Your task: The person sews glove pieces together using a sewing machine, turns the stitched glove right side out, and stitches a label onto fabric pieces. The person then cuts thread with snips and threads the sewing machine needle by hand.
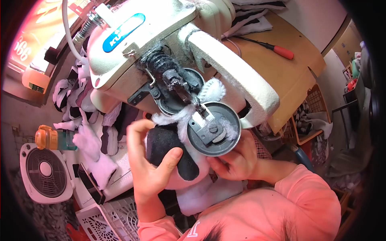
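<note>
A white plush piece (189, 140) with black patches is at the discs of a fur sewing machine (140, 44). My left hand (150, 164) grips its left side, the thumb lying over a black patch (165, 146) and the fingers round the far edge. My right hand (237, 160) is closed at the plush's right side, just under the toothed front disc (215, 128), which hides some of the fingers. White fluff runs into the gap between the two discs. A small white plush tab (212, 90) sticks up behind the front disc. The lower part of the plush hangs toward my lap.
White and black plush pieces (96, 148) lie left of the machine, by an orange-lidded bottle (48, 136) and a fan (46, 170). A white plastic basket (96, 223) stands lower left. A red-handled screwdriver (281, 51) lies on the tan tabletop (297, 76); a crate (315, 100) holds more plush.
</note>
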Available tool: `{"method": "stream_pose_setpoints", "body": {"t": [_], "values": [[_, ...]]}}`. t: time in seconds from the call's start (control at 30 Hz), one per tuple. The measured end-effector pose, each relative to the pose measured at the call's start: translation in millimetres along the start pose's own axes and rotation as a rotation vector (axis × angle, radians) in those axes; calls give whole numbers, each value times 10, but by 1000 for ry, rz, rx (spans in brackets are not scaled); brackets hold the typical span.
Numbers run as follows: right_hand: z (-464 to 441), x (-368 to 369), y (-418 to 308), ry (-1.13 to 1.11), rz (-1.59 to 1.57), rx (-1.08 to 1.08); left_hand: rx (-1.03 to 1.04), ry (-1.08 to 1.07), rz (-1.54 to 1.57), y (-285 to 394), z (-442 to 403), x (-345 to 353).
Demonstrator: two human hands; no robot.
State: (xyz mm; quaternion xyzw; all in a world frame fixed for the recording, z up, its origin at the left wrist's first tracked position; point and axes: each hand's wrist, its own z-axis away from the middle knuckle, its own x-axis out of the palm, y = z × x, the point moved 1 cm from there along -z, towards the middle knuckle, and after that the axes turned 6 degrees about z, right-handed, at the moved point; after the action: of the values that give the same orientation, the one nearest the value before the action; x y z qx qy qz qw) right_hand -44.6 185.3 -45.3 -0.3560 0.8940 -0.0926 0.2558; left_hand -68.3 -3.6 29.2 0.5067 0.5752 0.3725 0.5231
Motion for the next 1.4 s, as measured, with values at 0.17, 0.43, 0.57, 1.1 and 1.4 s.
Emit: {"method": "stream_pose_setpoints", "body": {"t": [0.17, 0.43, 0.57, 1.1, 1.4], "values": [[-89, -115, -78, 141, 123, -356, -154, -154, 212, 22, 163, -11], [-339, 14, -461, 48, 120, -635, -253, 9, 566, -78, 115, 53], [-551, -39, -582, -87, 14, -666, 56, 239, 365, -142, 171, -124], [-1118, -145, -720, -757, -13, -496, -10, 341, 732, -310, 360, -160], [-1240, -76, -745, -855, -241, -327, -11, 341, 1053, -275, 444, -74]]}}
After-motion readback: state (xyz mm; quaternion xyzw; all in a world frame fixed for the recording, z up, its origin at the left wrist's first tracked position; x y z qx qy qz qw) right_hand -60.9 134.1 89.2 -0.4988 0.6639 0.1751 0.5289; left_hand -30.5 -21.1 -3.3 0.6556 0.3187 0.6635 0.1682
